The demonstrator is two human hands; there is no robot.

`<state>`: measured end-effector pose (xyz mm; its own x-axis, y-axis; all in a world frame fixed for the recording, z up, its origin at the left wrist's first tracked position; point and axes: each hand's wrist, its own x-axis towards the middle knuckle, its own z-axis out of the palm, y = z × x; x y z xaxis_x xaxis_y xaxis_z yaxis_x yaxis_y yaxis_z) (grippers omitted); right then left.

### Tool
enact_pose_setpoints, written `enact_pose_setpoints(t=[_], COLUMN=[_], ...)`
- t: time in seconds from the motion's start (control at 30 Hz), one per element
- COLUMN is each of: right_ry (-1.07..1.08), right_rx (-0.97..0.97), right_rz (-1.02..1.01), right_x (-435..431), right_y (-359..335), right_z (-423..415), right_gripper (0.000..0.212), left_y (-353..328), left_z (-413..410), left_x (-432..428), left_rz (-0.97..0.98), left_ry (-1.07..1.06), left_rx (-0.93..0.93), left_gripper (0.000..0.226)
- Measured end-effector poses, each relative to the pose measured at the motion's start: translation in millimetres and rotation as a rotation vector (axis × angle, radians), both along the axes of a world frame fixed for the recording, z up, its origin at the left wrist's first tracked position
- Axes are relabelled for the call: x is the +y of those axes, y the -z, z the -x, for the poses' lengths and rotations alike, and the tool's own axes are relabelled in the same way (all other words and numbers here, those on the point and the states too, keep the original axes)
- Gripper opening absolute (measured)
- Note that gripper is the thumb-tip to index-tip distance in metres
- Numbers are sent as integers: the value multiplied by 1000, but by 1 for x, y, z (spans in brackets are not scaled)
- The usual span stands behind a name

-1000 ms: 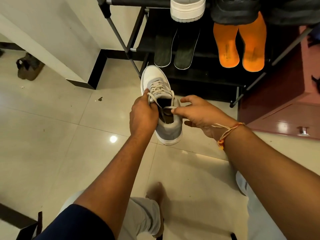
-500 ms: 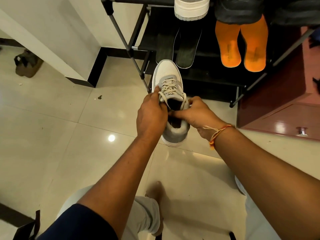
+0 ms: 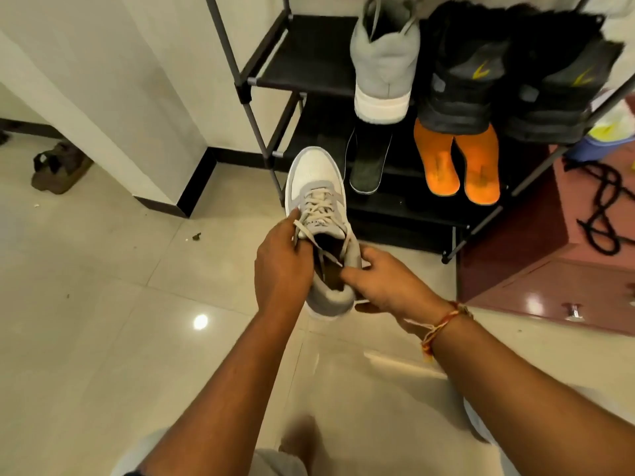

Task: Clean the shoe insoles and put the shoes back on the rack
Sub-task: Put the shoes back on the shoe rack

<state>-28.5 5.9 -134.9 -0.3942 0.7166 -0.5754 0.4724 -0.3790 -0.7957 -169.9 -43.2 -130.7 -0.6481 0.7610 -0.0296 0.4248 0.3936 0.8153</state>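
A grey and white shoe (image 3: 318, 201) is held up over the floor (image 3: 103, 304), just in front of the rack (image 3: 309, 56), with its toe pointed at the rack. Its left side is gripped by the left hand (image 3: 281, 269) near the laces. Its right side is gripped by the right hand (image 3: 388, 286). Two orange insoles (image 3: 457, 166) are laid on the low shelf.

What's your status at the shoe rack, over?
Gripping with left hand and right hand: grey-and-white lace-up sneaker. Toe points at the black metal shoe rack. Pair of orange insoles and a dark grey insole lie on the lower shelf ahead.
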Motion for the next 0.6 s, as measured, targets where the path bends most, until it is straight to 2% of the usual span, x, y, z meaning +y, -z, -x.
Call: enact_pose_setpoints(t=[0.13,0.23,0.3,0.37,0.5,0.6], right_ry=[67,173,203,227,222,210], right_rx=[-22,101,148,141,96,35], right_rz=[-166,-175,-180,-211,-313,-442], right_x=[-8,-8,-5,3,38,77], right_y=[-22,-48,-67,-81,-109,-136], right_z=[10,19,27,39,63,84], right_gripper=[28,18,18,17,28,25], left_y=[-23,-49,-60,-64,-63,-59], left_z=[14,23,29,36,44,45], left_x=[-11,-19,-25,-26,-18,-7], left_rz=[-137,-355,-495,-567,-541,-455], left_ry=[57,109,53,-24,-150,-180], left_rx=[-107,-347,-435,-484,-561,-606], left_gripper=[43,53,56,49,38,35])
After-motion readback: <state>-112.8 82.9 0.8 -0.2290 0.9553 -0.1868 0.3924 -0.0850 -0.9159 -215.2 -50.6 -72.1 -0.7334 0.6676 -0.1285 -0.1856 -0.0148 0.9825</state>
